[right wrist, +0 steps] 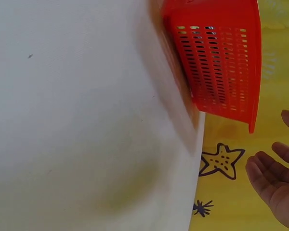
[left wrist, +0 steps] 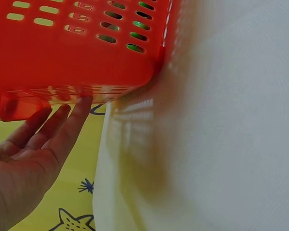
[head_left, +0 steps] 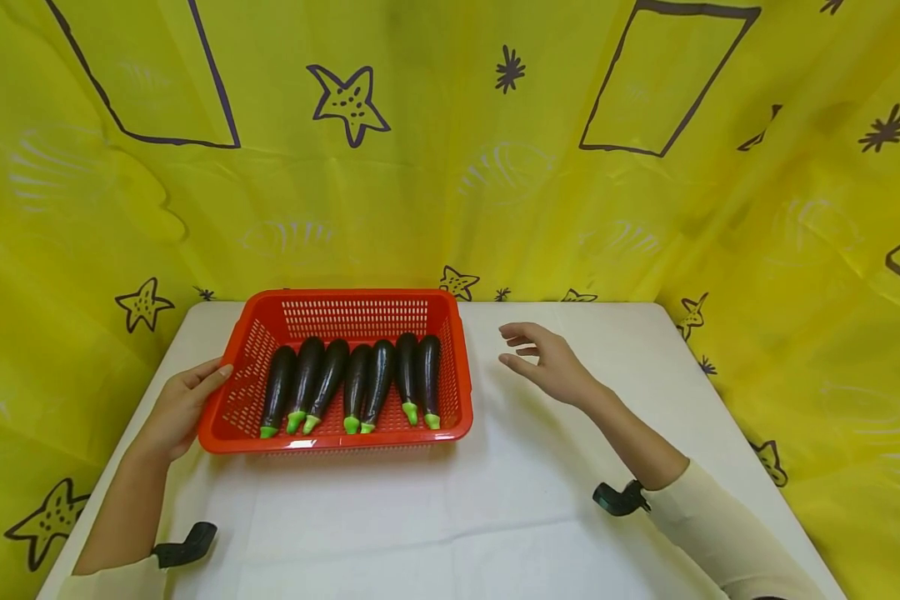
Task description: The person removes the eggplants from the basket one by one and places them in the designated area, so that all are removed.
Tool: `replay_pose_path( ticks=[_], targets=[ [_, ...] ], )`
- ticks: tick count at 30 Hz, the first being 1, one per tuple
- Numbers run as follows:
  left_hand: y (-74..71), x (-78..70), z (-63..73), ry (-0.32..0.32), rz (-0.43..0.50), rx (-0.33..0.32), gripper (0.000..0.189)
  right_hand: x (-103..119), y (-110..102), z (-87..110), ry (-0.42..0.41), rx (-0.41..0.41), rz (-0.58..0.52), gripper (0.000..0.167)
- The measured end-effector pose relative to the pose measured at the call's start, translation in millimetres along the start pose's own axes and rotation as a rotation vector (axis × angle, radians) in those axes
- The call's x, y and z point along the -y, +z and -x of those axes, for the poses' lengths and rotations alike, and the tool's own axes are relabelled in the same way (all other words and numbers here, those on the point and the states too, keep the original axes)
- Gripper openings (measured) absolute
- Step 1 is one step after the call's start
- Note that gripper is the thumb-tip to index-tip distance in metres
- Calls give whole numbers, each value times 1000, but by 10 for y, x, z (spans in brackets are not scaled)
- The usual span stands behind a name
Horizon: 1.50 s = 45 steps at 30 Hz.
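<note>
white table (head_left: 495, 533): left hand (head_left: 176, 412) grips basket (head_left: 247, 445), 7 eggplants (head_left: 380, 379) inside

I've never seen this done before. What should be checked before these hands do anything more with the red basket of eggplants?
1. Left hand on the red plastic basket: ok, its thumb lies over the left rim with fingers outside.
2. Right hand on the basket: not ok if both hands are wanted; it hangs apart from the right side, holding nothing.
3. Eggplants inside the rim: ok, all seven lie side by side within.
4. Basket's base fully on the white table: cannot tell; its underside is hidden.
5. Dark wrist devices away from the basket: ok, neither touches it.
</note>
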<state>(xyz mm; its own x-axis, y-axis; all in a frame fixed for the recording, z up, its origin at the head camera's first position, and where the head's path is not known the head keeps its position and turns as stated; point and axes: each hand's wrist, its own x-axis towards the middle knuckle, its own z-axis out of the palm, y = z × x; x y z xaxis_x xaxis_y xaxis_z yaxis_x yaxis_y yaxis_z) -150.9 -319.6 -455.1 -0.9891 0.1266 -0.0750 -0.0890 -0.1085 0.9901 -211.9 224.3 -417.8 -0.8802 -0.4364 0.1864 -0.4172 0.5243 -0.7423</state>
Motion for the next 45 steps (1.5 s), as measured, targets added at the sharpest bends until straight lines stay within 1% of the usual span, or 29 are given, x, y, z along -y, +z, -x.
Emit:
replay_pose_path(
  ticks=[2,3,5,9,11,16,19,25,31,37,41,45],
  targets=[
    [-3,3,-2,-5,12,-2,29,43,3,-53,8,13,-19,47],
    [-5,2,-3,-10,11,-2,31,61,6,-79,12,20,-25,47],
    [-7,-3,-9,-20,4,-4,39,90,14,-129,20,32,-29,45],
    [-8,-9,-21,-34,-12,-3,62,156,26,-210,28,50,-37,41],
    [-5,-11,-22,-36,-14,-1,64,180,33,-244,24,54,-44,39],
    [2,-22,-11,-37,-22,3,61,233,38,-325,29,78,-66,34],
    [2,-21,-7,-41,-26,3,59,286,40,-388,53,102,-58,32],
    [-4,-22,-2,-53,-41,7,63,406,45,-539,103,143,-19,32],
    [-18,-16,2,-35,-42,28,54,501,62,-703,158,180,-60,29],
    [-23,-12,7,-27,-28,40,40,594,75,-830,220,244,-98,31],
    [-32,-12,-3,-30,-34,41,42,640,85,-909,237,296,-110,32],
    [-44,-6,-5,-29,-36,35,44,695,110,-998,234,340,-85,34]
  ],
)
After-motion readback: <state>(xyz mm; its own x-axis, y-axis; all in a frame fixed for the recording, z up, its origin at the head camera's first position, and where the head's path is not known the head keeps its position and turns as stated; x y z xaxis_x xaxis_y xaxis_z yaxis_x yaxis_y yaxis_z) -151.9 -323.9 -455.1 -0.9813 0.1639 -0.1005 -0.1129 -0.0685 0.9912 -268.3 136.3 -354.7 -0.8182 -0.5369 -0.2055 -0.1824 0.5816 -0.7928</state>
